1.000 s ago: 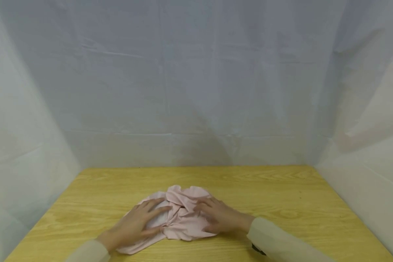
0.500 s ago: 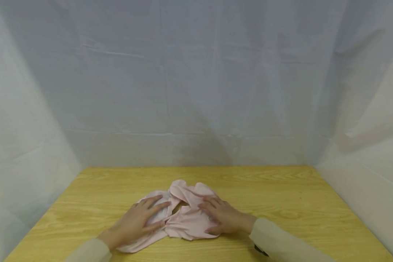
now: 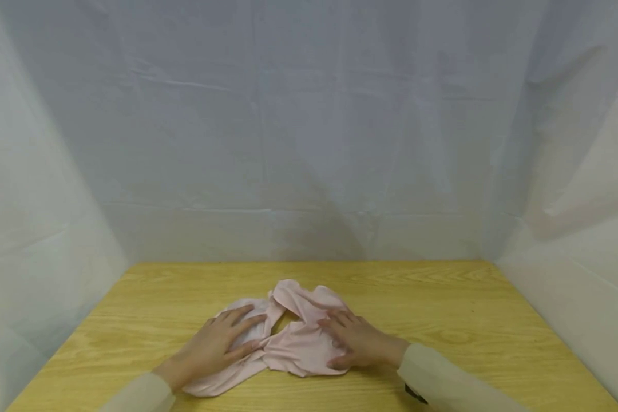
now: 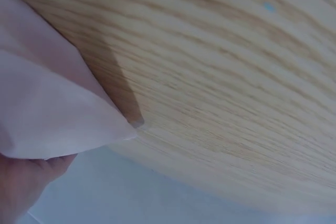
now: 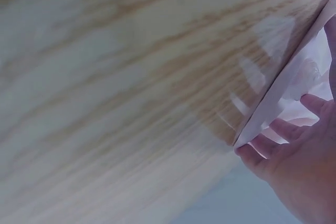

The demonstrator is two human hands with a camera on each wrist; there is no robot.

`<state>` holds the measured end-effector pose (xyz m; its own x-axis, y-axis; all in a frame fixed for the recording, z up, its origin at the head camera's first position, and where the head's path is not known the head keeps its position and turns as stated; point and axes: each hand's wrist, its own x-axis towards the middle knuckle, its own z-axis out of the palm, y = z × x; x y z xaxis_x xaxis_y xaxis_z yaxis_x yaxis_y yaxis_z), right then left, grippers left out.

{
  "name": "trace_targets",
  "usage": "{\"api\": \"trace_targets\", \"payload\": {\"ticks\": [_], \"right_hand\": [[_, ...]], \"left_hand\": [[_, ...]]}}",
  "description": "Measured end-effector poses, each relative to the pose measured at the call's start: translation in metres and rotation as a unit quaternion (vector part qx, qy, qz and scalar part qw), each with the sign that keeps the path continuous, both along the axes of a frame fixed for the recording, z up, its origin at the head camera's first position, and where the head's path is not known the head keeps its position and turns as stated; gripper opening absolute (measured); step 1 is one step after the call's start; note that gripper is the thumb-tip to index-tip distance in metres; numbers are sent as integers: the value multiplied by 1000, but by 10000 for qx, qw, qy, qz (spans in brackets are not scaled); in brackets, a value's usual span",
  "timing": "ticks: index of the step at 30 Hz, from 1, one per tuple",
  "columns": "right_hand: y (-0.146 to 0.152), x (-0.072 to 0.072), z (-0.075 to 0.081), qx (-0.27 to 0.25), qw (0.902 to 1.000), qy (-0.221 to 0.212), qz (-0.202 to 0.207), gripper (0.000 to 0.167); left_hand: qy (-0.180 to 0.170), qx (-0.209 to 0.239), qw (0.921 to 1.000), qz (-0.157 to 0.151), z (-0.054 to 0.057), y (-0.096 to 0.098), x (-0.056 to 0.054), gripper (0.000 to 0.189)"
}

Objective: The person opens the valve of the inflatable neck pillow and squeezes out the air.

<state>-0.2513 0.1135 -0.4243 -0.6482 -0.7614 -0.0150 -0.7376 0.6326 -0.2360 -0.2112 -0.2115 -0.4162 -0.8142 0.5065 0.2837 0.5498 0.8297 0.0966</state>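
Observation:
A crumpled pale pink cloth lies bunched near the front of the table, and a gap among its folds shows the wood beneath. Its exact kind cannot be told. My left hand rests on the cloth's left, whiter part with fingers spread. On the right part lies my right hand, its fingers apart and slightly bent. Up close in the right wrist view, the fingers of the right hand touch the cloth's edge. In the left wrist view a fold of cloth covers most of the left hand.
The yellow wood-grain table extends around the cloth on all sides. Pale sheeting hangs behind the table and along its left and right sides. A small dark object shows under the right sleeve.
My right hand has slid slightly to the right, drawing its part of the cloth along. The folds have spread and a gap has opened between them. The left hand has barely moved.

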Motion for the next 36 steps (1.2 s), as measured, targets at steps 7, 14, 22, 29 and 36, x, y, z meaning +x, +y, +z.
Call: {"api": "trace_targets", "payload": {"ticks": [7, 14, 22, 29, 36], "right_hand": [[-1, -5, -2, -315, 9973, 588, 292, 79], [-4, -8, -6, -491, 9947, 719, 550, 77], [0, -4, -4, -272, 9984, 391, 318, 82], [5, -1, 0, -157, 9999, 38, 25, 86], [13, -2, -1, -42, 9996, -217, -149, 88]], "left_hand": [[486, 107, 9954, -818, 4, -3, 1, 42], [657, 16, 9921, -1072, 3, -4, -2, 39], [491, 41, 9981, -375, 4, -3, -3, 38], [391, -160, 9987, 299, 5, -1, -6, 39], [514, -195, 9965, 630, 3, -2, -8, 41]]}}
